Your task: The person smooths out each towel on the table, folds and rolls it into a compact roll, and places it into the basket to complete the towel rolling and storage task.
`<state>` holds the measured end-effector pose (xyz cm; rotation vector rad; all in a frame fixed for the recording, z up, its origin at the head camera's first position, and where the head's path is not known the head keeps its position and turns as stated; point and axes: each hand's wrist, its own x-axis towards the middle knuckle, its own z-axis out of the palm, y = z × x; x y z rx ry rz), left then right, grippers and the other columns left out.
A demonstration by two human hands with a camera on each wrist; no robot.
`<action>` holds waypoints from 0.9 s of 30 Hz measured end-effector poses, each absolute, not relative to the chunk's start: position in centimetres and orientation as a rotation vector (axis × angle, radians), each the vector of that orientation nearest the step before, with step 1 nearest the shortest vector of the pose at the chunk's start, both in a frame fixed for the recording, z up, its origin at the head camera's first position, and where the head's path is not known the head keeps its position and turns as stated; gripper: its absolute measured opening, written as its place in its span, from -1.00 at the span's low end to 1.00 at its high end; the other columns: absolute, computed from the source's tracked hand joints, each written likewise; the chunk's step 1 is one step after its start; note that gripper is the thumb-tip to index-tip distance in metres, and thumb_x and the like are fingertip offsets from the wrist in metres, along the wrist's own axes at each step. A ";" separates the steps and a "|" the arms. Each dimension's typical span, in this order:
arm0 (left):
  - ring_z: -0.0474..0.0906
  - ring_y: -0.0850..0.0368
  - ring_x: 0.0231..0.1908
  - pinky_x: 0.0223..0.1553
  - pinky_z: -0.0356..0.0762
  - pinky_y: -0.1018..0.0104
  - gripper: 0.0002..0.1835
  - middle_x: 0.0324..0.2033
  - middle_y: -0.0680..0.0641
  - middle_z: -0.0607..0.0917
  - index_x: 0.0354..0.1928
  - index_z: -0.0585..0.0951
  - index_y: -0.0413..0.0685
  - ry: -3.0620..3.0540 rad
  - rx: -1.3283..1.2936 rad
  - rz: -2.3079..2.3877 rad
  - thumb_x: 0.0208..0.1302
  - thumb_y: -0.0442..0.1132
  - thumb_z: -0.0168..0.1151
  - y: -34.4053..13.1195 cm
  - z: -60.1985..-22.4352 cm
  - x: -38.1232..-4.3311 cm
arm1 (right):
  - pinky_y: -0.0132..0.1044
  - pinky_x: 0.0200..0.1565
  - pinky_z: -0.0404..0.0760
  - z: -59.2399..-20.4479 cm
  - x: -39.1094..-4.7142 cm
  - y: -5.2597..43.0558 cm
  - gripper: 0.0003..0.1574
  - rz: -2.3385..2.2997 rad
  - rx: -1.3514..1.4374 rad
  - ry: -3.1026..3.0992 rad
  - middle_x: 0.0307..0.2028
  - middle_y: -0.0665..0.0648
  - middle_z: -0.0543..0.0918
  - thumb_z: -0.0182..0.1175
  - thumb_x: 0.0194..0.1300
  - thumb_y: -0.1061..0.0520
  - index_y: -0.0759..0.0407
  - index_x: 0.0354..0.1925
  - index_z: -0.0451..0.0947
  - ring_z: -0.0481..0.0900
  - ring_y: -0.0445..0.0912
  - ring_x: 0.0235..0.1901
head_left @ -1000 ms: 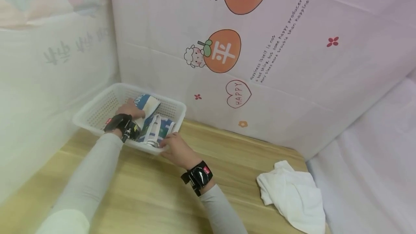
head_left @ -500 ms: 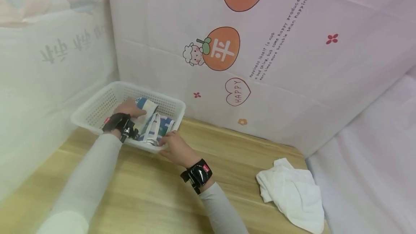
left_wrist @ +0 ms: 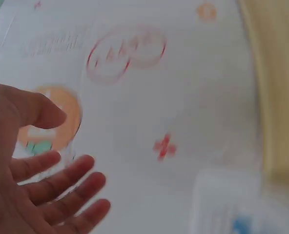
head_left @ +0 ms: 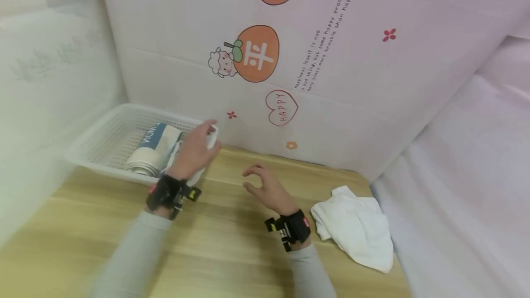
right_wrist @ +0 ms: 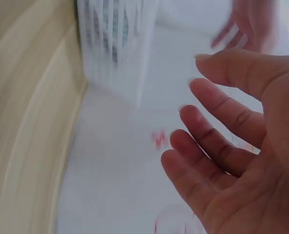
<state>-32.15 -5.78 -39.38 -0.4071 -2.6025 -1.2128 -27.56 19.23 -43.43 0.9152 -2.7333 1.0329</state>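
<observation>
In the head view my left hand [head_left: 195, 151] is over the right end of a white plastic basket [head_left: 99, 168], fingers spread and nothing in them. A rolled cloth [head_left: 155, 148] in cream and blue with lettering lies inside the basket. Beside it, a second blue-and-white cloth [head_left: 175, 151] is mostly hidden behind my left hand. My right hand [head_left: 271, 192] hovers above the wooden table, apart from the basket, its fingers loosely bent round empty air. Both wrist views show bare palms holding nothing.
A crumpled white cloth [head_left: 352, 229] lies on the wooden table [head_left: 232, 252] to the right of my right hand. A printed fabric wall [head_left: 331, 128] stands behind the table, with more hanging fabric at both sides.
My left hand has come up out of the basket and moved right. My right hand has left the basket's rim and moved right. The head view has shifted slightly; the rolled cloth now shows more fully.
</observation>
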 end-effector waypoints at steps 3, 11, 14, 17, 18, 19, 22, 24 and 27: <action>0.54 -0.18 0.18 0.21 0.52 -0.13 -0.36 0.18 -0.25 0.61 0.42 0.35 -0.16 -2.552 -0.540 -1.253 0.34 -0.18 0.26 -2.7 -41.8 -30.9 | -0.01 0.21 0.54 -43.7 -27.2 22.8 -0.71 0.992 0.804 -2.717 0.04 0.14 0.62 0.34 0.35 0.21 0.17 0.04 0.63 0.57 0.04 0.14; 0.53 -0.12 0.20 0.28 0.48 -0.11 -0.43 0.14 -0.18 0.64 0.39 0.42 -0.12 -2.598 -0.662 -1.438 0.36 -0.23 0.25 1.7 -46.5 -28.2 | 0.15 0.27 0.47 -46.6 -24.1 31.6 -0.30 0.995 0.362 -2.794 0.27 0.35 0.45 0.25 0.43 0.18 0.26 0.43 0.28 0.43 0.24 0.25; 0.55 -0.10 0.17 0.26 0.49 -0.10 -0.46 0.11 -0.18 0.66 0.37 0.44 -0.10 -2.599 -0.671 -1.512 0.38 -0.23 0.23 2.6 -47.7 -27.4 | 0.23 0.25 0.41 -48.1 -23.0 34.7 -0.21 0.922 0.157 -2.821 0.24 0.45 0.41 0.26 0.40 0.21 0.38 0.45 0.18 0.38 0.34 0.24; 0.58 -0.09 0.12 0.22 0.52 -0.10 -0.52 0.05 -0.20 0.69 0.33 0.49 -0.12 -2.575 -0.692 -1.564 0.39 -0.25 0.23 3.3 -48.6 -26.7 | 0.26 0.21 0.43 -49.7 -22.2 36.7 -0.21 0.833 -0.004 -2.882 0.15 0.54 0.46 0.29 0.34 0.21 0.52 0.38 0.22 0.42 0.41 0.18; 0.59 -0.07 0.09 0.21 0.53 -0.09 -0.53 0.02 -0.19 0.70 0.32 0.50 -0.12 -2.566 -0.697 -1.573 0.40 -0.26 0.22 3.5 -48.9 -26.5 | 0.26 0.17 0.45 -50.1 -22.1 37.0 -0.22 0.797 -0.037 -2.910 0.11 0.56 0.49 0.31 0.32 0.19 0.56 0.34 0.26 0.45 0.42 0.14; 0.60 -0.06 0.07 0.20 0.54 -0.09 -0.54 0.00 -0.19 0.71 0.30 0.51 -0.13 -2.561 -0.705 -1.578 0.39 -0.28 0.23 3.7 -49.2 -26.2 | 0.26 0.14 0.48 -50.6 -21.9 37.3 -0.24 0.761 -0.066 -2.937 0.07 0.57 0.51 0.31 0.31 0.18 0.59 0.30 0.29 0.47 0.43 0.11; 0.62 -0.05 0.02 0.16 0.55 -0.09 -0.56 -0.05 -0.19 0.72 0.27 0.53 -0.15 -2.558 -0.751 -1.584 0.37 -0.34 0.23 4.4 -49.9 -25.6 | 0.22 0.06 0.55 -51.6 -21.5 37.6 -0.32 0.690 -0.115 -2.962 -0.02 0.56 0.59 0.34 0.27 0.17 0.61 0.18 0.41 0.56 0.41 0.02; 0.62 -0.06 0.02 0.16 0.56 -0.09 -0.56 -0.06 -0.19 0.72 0.26 0.54 -0.17 -2.566 -0.787 -1.584 0.34 -0.38 0.25 4.9 -50.2 -25.2 | 0.20 0.01 0.58 -52.0 -21.2 37.5 -0.40 0.657 -0.115 -2.948 -0.07 0.51 0.63 0.36 0.26 0.17 0.58 0.11 0.48 0.61 0.36 -0.04; 0.62 -0.06 0.04 0.14 0.58 -0.08 -0.55 -0.05 -0.15 0.73 0.23 0.57 -0.17 -2.586 -0.804 -1.571 0.29 -0.42 0.28 4.9 -50.7 -24.6 | 0.15 0.00 0.60 -52.4 -21.2 36.1 -0.51 0.663 -0.018 -2.916 -0.10 0.43 0.68 0.36 0.28 0.18 0.51 0.06 0.55 0.64 0.28 -0.06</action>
